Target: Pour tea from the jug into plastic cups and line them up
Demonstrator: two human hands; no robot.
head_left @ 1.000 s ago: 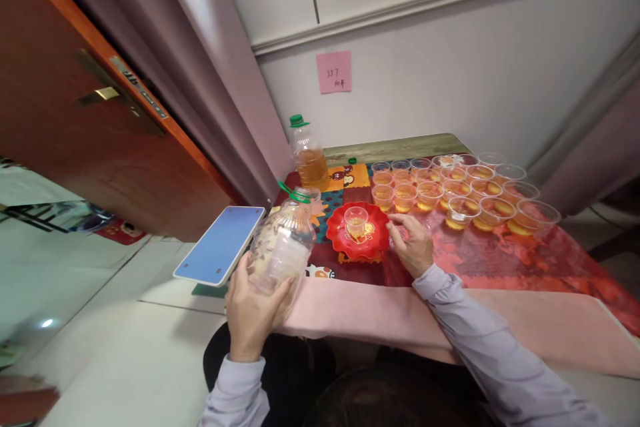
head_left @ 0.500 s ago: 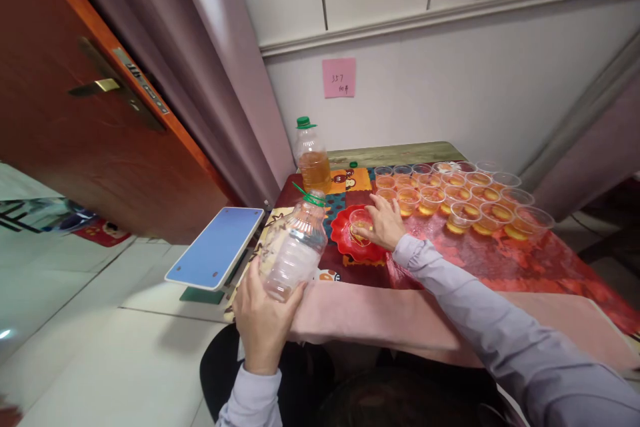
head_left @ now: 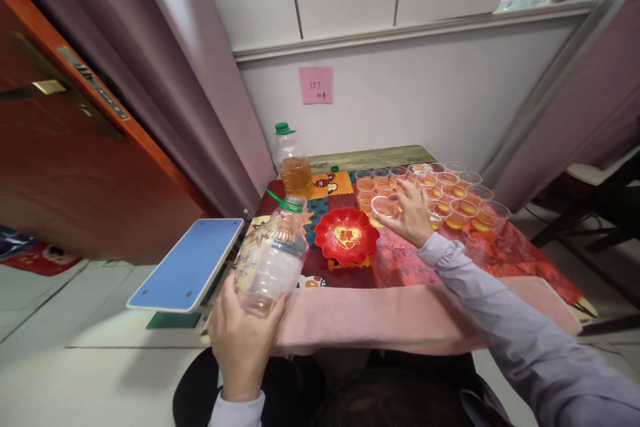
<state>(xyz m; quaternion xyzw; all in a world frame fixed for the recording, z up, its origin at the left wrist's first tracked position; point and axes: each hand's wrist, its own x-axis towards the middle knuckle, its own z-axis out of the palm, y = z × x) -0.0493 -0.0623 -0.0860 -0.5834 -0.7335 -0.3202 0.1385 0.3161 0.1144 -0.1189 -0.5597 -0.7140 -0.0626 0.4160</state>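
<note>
Clear, ribbed plastic fills our left hand (head_left: 243,340): we grip a large transparent bottle with a green neck ring (head_left: 273,257) around its lower body, fingers wrapped under and behind it, the bottle tilted with its open mouth pointing away from us and up toward the tabletop (head_left: 475,260). It looks nearly drained, and it hangs in the air just off the near left corner of the tabletop, not resting on anything. Just to the left of that hand sits a flat blue-topped scale with a green base (head_left: 187,271). Our right hand (head_left: 411,213) reaches forward over the patterned red cloth and closes its fingers around the rim of a small clear plastic cup with amber liquid (head_left: 384,205), held just above the cloth at the near edge of a cluster of similar filled clear cups (head_left: 453,193) that spreads beyond and to the right of the hand. Just left of and nearer than that hand lies a round red scalloped plastic plate with a gold motif (head_left: 347,235), nothing standing on it. Farther ahead of the left hand, near the wall, stands a second clear bottle with a green cap, half full of amber liquid (head_left: 293,163). A folded pink cloth (head_left: 380,317) runs along the near edge below our right forearm.
</note>
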